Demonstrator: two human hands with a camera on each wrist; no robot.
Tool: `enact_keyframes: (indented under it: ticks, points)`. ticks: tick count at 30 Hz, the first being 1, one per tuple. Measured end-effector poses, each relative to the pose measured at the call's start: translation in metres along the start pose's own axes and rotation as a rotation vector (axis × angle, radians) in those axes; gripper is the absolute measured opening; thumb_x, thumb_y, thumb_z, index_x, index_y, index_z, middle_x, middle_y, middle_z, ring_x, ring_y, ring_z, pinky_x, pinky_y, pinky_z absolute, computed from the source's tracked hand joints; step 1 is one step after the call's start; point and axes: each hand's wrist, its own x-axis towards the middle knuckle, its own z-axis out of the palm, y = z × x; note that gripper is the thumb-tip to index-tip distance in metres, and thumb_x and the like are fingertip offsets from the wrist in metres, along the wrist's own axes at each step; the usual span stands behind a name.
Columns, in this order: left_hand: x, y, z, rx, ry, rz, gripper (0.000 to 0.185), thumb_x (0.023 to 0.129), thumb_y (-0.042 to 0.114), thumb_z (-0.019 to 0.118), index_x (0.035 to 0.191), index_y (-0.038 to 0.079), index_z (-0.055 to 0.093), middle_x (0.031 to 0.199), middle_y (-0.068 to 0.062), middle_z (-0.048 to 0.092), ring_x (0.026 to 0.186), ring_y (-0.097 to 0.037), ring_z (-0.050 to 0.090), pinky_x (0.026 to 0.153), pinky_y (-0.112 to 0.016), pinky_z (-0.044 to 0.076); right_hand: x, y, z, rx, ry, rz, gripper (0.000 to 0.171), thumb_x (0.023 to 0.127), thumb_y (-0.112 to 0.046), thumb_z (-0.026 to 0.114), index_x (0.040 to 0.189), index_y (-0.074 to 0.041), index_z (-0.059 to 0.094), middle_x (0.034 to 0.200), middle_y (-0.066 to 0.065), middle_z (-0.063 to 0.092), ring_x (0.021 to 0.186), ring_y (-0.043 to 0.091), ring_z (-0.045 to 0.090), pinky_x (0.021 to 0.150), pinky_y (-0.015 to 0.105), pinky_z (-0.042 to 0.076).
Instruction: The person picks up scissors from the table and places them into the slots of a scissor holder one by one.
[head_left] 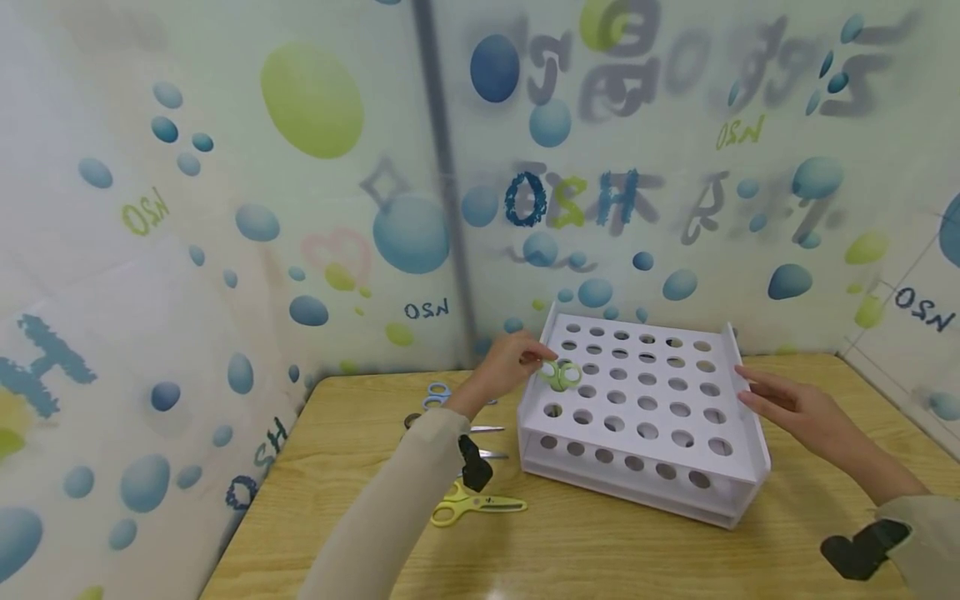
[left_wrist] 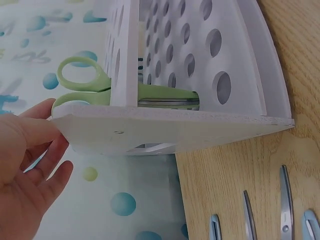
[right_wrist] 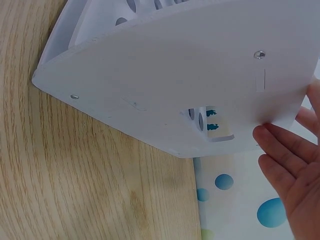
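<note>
A white rack (head_left: 663,442) with rows of round holes stands on the table, its side panels upright. Green-handled scissors (head_left: 561,375) sit in a hole near its left panel, blades down inside and loops above the top board. The thumb and forefinger of my left hand (head_left: 517,358) meet at one green loop, beside the panel edge; the other fingers stay loose outside the panel, as the left wrist view shows. My right hand (head_left: 798,408) rests its nearly straight fingertips against the outer face of the right panel (right_wrist: 175,70).
Yellow scissors (head_left: 480,504) lie on the wooden table (head_left: 600,533) left of the rack. Blue-handled scissors (head_left: 437,396) and more blades lie behind my left forearm, partly hidden. A patterned curtain (head_left: 375,325) with bubble prints hangs behind and beside the table.
</note>
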Motion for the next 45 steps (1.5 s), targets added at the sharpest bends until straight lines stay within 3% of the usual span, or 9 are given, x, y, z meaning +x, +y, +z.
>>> enact_keyframes:
  ticks: [9,15,21,31,37,42,45]
  points:
    - [-0.005,-0.004,-0.004,-0.041,0.035,-0.018,0.021,0.086,0.0,0.061,0.105,0.004,0.068,0.102,-0.007,0.062,0.09,-0.017,0.058,0.076,-0.021,0.047,0.003,0.0,0.0,0.0,-0.008,-0.002,0.057,0.095,-0.03,0.051,0.137,0.005,0.036,0.13,0.034,0.039,0.112,0.05,0.042,0.081,0.055,0.043]
    - [-0.015,-0.006,-0.012,-0.051,0.08,-0.015,0.019,0.086,0.002,0.062,0.104,0.004,0.067,0.099,-0.008,0.063,0.089,-0.017,0.058,0.077,-0.023,0.047,0.003,0.0,0.001,0.006,-0.016,0.01,0.058,0.095,-0.031,0.05,0.138,0.005,0.035,0.131,0.035,0.038,0.113,0.05,0.041,0.081,0.055,0.043]
    - [-0.031,-0.007,-0.02,-0.096,0.116,-0.009,0.018,0.085,0.003,0.063,0.103,0.002,0.067,0.096,-0.008,0.062,0.087,-0.018,0.059,0.075,-0.024,0.048,0.003,0.0,0.001,0.011,-0.018,0.018,0.058,0.095,-0.031,0.051,0.137,0.005,0.035,0.131,0.035,0.038,0.113,0.05,0.041,0.081,0.055,0.043]
    - [-0.06,-0.011,-0.035,-0.119,0.102,-0.038,0.015,0.088,0.007,0.061,0.101,0.005,0.068,0.09,-0.002,0.06,0.084,-0.015,0.055,0.073,-0.026,0.049,0.002,0.001,0.001,0.0,-0.007,0.019,0.058,0.095,-0.031,0.051,0.137,0.005,0.036,0.131,0.035,0.038,0.113,0.05,0.041,0.081,0.054,0.043]
    - [-0.079,-0.015,-0.042,-0.122,0.105,-0.06,0.015,0.089,0.012,0.061,0.101,0.007,0.069,0.095,-0.002,0.063,0.082,-0.013,0.058,0.071,-0.027,0.049,0.002,0.002,0.0,-0.014,-0.008,0.023,0.058,0.094,-0.031,0.051,0.137,0.004,0.035,0.13,0.035,0.039,0.112,0.05,0.042,0.081,0.055,0.043]
    - [-0.098,-0.018,-0.047,-0.106,0.118,-0.079,0.016,0.088,0.011,0.062,0.102,0.005,0.068,0.093,-0.004,0.064,0.081,-0.015,0.058,0.071,-0.03,0.05,0.002,0.005,0.0,-0.028,0.009,0.011,0.056,0.094,-0.03,0.054,0.136,0.004,0.039,0.128,0.034,0.042,0.11,0.049,0.044,0.073,0.031,0.051]
    - [-0.109,-0.021,-0.048,-0.122,0.128,-0.123,0.015,0.088,0.01,0.062,0.101,0.005,0.069,0.091,-0.003,0.064,0.08,-0.014,0.058,0.071,-0.03,0.05,0.002,0.005,0.001,-0.024,0.01,0.006,0.056,0.093,-0.029,0.054,0.136,0.004,0.039,0.128,0.034,0.042,0.109,0.049,0.044,0.071,0.029,0.051]
